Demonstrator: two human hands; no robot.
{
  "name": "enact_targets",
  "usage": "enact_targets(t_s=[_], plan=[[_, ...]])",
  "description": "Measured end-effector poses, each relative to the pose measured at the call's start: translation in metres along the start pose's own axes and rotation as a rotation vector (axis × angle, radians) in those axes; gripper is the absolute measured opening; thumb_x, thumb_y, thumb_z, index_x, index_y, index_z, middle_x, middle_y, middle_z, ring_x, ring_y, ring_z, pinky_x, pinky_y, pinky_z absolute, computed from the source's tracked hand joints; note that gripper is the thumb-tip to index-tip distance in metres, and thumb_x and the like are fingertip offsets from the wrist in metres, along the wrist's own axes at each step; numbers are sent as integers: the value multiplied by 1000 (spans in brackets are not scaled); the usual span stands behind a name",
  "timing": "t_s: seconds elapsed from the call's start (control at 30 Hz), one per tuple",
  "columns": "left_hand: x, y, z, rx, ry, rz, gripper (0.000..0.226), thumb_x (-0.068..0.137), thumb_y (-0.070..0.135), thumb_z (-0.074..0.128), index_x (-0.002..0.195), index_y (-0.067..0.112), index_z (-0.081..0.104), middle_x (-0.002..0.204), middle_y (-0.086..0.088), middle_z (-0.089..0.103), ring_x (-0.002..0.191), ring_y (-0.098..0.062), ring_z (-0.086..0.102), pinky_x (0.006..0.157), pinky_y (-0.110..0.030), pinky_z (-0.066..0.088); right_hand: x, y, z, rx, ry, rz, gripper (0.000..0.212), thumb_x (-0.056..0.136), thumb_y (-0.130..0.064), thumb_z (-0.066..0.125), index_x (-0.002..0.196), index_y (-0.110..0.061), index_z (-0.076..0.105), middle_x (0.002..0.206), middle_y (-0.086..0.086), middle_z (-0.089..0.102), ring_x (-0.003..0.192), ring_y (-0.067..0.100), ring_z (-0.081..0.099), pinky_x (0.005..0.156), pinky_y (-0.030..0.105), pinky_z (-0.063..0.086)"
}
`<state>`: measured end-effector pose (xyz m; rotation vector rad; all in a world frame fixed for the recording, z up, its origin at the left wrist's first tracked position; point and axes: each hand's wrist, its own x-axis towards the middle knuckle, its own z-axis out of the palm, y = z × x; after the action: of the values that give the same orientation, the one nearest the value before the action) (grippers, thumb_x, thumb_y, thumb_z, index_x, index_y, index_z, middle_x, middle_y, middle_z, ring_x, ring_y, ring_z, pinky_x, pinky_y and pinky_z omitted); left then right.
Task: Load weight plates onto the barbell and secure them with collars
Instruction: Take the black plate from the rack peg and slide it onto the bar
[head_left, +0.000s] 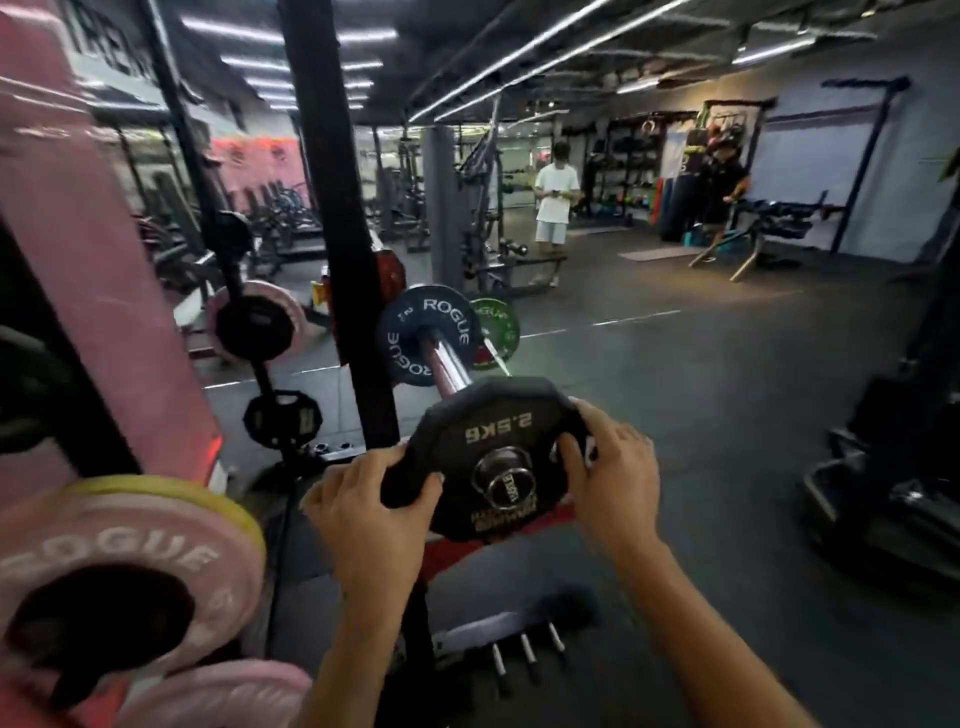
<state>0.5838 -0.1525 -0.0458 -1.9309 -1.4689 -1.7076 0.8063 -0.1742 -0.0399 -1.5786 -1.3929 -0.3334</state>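
Observation:
A black 2.5 kg plate sits on the outer end of the chrome barbell sleeve, whose end cap shows through the plate's hole. My left hand grips the plate's lower left rim. My right hand grips its right rim. Further in on the sleeve a dark blue ROGUE plate stands apart from the black one, with bare sleeve between them. No collar shows on the sleeve.
The black rack upright stands just left of the sleeve. Pink ROGUE plates hang on storage pegs at lower left. A green plate sits behind the barbell. Two people stand across the dark rubber floor.

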Motion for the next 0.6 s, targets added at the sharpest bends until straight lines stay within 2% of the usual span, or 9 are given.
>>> enact_targets(t_s=[0.1, 0.17, 0.27, 0.37, 0.6], plan=[[-4, 4, -6, 50, -41, -13, 40, 78, 48, 65, 102, 17, 72, 87, 1, 72, 82, -29, 66, 77, -55, 50, 6, 7, 2, -13, -53, -49, 45, 90, -41, 44, 128, -21, 57, 99, 2, 71, 88, 27, 63, 80, 40, 45], [-11, 4, -10, 95, -38, -22, 47, 83, 55, 61, 108, 17, 70, 96, -1, 71, 90, -30, 65, 80, -54, 48, 3, 9, -1, 5, -55, -54, 51, 88, -42, 49, 133, -19, 53, 107, 5, 70, 97, 29, 60, 84, 41, 43], [-16, 5, -14, 192, 7, -65, 64, 80, 63, 59, 121, 15, 66, 120, -7, 64, 111, -34, 58, 93, -53, 41, -3, 8, -6, 58, -41, -64, 66, 85, -45, 57, 141, -13, 43, 122, 11, 62, 108, 32, 54, 89, 45, 43], [-14, 9, -15, 314, 23, -54, 75, 75, 69, 63, 131, 19, 59, 135, -11, 55, 122, -37, 51, 100, -55, 36, -5, 10, -13, 67, -50, -88, 76, 84, -57, 56, 144, -13, 37, 132, 12, 56, 116, 31, 51, 95, 45, 43], [-13, 17, -10, 375, -32, -99, 91, 67, 80, 64, 137, 24, 51, 138, -10, 53, 128, -35, 48, 98, -59, 39, 6, 17, -20, 37, -101, -93, 89, 81, -74, 49, 146, -17, 33, 144, 10, 48, 128, 30, 45, 101, 49, 44]])
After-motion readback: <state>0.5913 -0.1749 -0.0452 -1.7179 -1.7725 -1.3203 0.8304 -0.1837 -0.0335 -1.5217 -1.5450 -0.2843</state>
